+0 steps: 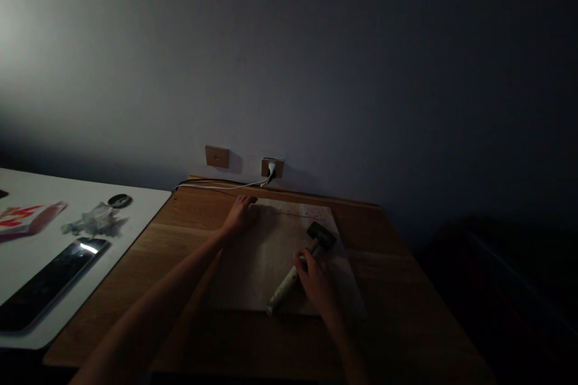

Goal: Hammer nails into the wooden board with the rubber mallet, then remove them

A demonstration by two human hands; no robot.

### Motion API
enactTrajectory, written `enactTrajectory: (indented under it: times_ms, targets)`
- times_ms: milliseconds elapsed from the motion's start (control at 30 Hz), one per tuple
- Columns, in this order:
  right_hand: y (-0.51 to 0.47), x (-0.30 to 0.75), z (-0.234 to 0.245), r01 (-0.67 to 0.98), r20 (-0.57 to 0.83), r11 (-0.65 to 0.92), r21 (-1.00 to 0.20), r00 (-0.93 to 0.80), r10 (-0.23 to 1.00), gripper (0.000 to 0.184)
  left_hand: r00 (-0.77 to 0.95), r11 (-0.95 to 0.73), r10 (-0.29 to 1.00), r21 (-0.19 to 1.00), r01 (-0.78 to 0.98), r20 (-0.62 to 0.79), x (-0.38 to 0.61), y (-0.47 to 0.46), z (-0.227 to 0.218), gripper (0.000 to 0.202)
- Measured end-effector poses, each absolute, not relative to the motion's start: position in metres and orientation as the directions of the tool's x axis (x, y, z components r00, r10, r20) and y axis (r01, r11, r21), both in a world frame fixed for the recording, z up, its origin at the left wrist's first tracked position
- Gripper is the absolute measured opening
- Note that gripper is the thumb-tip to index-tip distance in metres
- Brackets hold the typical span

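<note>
A pale flat board (244, 271) lies on a wooden table. At its far left corner my left hand (240, 215) has its fingers curled over the edge, with the fingertips partly in shadow. My right hand (315, 274) is closed around a mallet (323, 234), gripping the upper handle just below the dark head. The mallet lies slantwise low over the board, its worn pale handle pointing toward me on the left. Along the board's far side runs a row of several small upright pieces (298, 214), too small to name.
On the left, a white table (139, 207) holds a dark phone-like slab (49, 289), a crumpled clear plastic bag (100, 221), a dark round item (120, 200) and a red-and-white packet (31, 218). Behind, a white cable (226, 187) runs to a wall socket (279, 167).
</note>
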State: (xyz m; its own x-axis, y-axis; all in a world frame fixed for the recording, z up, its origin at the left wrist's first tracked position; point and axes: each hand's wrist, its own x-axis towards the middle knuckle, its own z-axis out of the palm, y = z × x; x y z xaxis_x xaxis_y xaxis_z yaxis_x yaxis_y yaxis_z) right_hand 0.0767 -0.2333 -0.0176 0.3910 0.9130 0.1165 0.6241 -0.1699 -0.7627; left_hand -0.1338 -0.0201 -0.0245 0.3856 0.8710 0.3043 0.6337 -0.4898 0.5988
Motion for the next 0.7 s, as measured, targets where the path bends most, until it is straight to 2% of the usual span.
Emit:
enactTrajectory:
  times_ms: [100,200,300,567,700]
  targets:
    - [-0.249,0.089,-0.019,0.663,0.185,-0.161,-0.731,0.421,0.888,0.046,0.37,-0.502,0.864,0.537,0.678,0.341,-0.158,-0.042,-0.026,0.037]
    - [-0.274,0.114,-0.031,0.736,0.319,-0.062,-0.674,0.366,0.874,0.048,0.424,-0.545,0.831,0.369,0.753,0.361,-0.194,-0.079,-0.033,0.039]
    - [-0.296,0.137,-0.048,0.8,0.403,-0.008,-0.6,0.311,0.861,0.046,0.479,-0.59,0.802,0.35,0.727,0.358,-0.216,-0.114,-0.038,0.037]
    - [-0.303,0.171,-0.064,0.838,0.421,-0.034,-0.545,0.308,0.853,0.042,0.612,-0.679,0.734,0.288,0.675,0.295,-0.183,-0.138,-0.022,0.038]
    - [-0.307,0.213,-0.066,0.826,0.398,-0.125,-0.55,0.391,0.83,0.05,0.755,-0.79,0.609,0.266,0.552,0.243,-0.151,-0.144,-0.015,0.04]
